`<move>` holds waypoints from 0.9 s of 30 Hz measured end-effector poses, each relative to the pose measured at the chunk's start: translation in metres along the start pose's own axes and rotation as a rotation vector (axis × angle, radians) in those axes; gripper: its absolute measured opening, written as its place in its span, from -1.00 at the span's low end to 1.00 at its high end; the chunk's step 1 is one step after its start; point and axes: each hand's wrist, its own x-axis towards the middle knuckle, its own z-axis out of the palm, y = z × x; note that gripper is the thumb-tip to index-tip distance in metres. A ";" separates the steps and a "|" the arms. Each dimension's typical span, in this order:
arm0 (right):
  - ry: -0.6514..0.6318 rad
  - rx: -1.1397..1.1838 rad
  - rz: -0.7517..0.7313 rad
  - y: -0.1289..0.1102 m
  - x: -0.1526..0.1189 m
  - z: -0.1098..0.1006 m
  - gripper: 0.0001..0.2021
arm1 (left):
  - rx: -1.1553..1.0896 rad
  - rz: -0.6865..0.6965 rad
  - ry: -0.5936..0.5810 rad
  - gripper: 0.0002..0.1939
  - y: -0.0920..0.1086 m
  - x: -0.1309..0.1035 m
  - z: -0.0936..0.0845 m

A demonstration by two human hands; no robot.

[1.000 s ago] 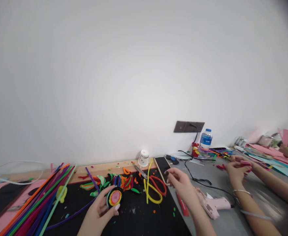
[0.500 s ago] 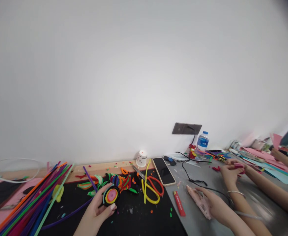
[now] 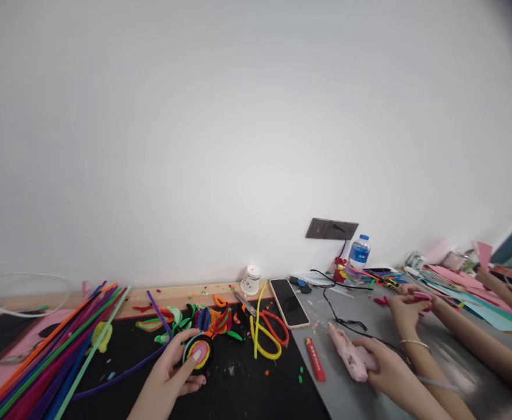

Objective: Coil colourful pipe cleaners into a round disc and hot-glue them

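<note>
My left hand [image 3: 172,366] is closed around a round disc of coiled pipe cleaners [image 3: 203,353], with pink, yellow and black rings. The thumb lies across its face. My right hand [image 3: 389,368] grips a pale pink hot glue gun [image 3: 346,353] by its handle, over the grey tabletop at the right. Its narrow end points up and left. Just left of the gun lies a red lighter-like stick [image 3: 315,360]. Behind the disc sits a bunch of colourful striped pipe-cleaner shapes [image 3: 214,319].
Scissors [image 3: 271,335] with orange and yellow handles, a phone [image 3: 289,303] and a paper cup [image 3: 251,280] stand or lie behind. Long pipe cleaners [image 3: 59,356] are at left. A water bottle [image 3: 358,253] and black cable [image 3: 347,323] are right. A co-worker's hands [image 3: 409,306] hold something pink.
My left thumb has moved from the disc's lower edge onto its face. My right hand has turned the glue gun, and its handle shows more.
</note>
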 end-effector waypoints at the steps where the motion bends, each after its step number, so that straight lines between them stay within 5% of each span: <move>1: -0.035 0.069 -0.023 -0.003 -0.001 -0.001 -0.59 | 0.014 0.018 -0.003 -0.33 0.000 0.000 0.000; 8: -0.228 0.616 -0.085 -0.074 -0.001 0.000 -0.65 | 0.075 0.154 -0.121 -0.49 -0.001 0.001 -0.003; 16: -0.514 1.005 0.004 -0.152 0.020 0.067 -0.70 | 0.100 0.241 -0.099 -0.57 -0.014 0.001 0.000; 22: -0.611 1.131 -0.051 -0.177 0.026 0.097 -0.62 | 0.105 0.201 -0.190 -0.55 -0.018 0.003 -0.002; 27: -0.648 1.194 -0.075 -0.177 0.022 0.104 -0.57 | 0.085 0.208 -0.149 -0.51 -0.022 0.003 0.000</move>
